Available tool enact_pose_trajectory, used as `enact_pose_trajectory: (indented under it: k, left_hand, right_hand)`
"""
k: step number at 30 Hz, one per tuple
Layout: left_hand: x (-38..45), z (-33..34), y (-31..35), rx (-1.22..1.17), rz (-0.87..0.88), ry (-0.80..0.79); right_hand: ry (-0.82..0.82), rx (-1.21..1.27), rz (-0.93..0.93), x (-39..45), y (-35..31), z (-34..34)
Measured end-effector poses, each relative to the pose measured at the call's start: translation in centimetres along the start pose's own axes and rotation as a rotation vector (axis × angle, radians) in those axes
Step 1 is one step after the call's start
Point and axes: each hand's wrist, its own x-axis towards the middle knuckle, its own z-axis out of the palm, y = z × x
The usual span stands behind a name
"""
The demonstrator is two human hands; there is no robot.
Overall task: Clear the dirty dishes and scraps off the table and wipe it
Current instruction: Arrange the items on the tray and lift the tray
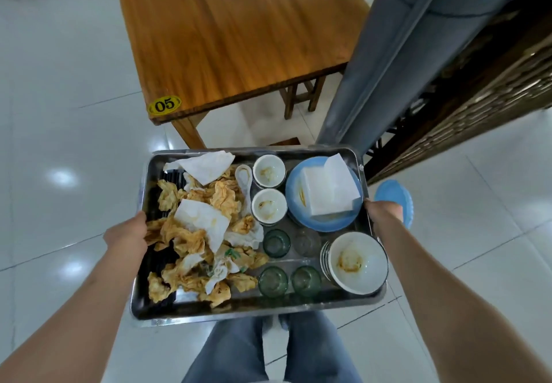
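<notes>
I carry a steel tray (239, 311) at waist height in front of me. My left hand (127, 233) grips its left rim and my right hand (383, 214) grips its right rim. The tray's left half is heaped with soiled napkins and food scraps (203, 233) over a black dish. Two small white cups (268, 188), a white spoon (243, 175), several green glasses (273, 281), a blue plate (322, 221) with folded white napkins (327, 191) and stacked white bowls (358, 263) fill the right half. The wooden table (233, 33) marked 05 stands ahead with a bare top.
A grey pillar (397, 63) rises just right of the table. A dark lattice screen (478, 99) runs along the right. A wooden stool (301, 96) stands under the table. A blue plate or lid (395, 197) shows beyond my right hand. Glossy white floor tiles (59, 114) surround me.
</notes>
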Motion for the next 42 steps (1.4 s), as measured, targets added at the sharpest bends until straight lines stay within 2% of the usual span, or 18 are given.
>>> enact_pose_trajectory:
  k: [8,20,32,42]
  left_hand:
    - [-3.0,-0.5,1.4,0.069,0.054,-0.120]
    - [-11.9,3.0,1.7,0.226,0.290,-0.241]
    - [-26.4,7.7,-6.8,0.381,0.411,-0.407]
    - [-40.9,15.6,-16.0,0.432,0.418,-0.554]
  right_hand:
    - [0.028,0.083,0.078,-2.3,4.6,-4.4]
    - [0.139,0.146,0.213,-5.1,13.0,-13.3]
    - [0.185,0.287,0.414,-3.6,25.9,-27.9]
    - [0.352,0.529,0.491,-0.1,36.6,-41.1]
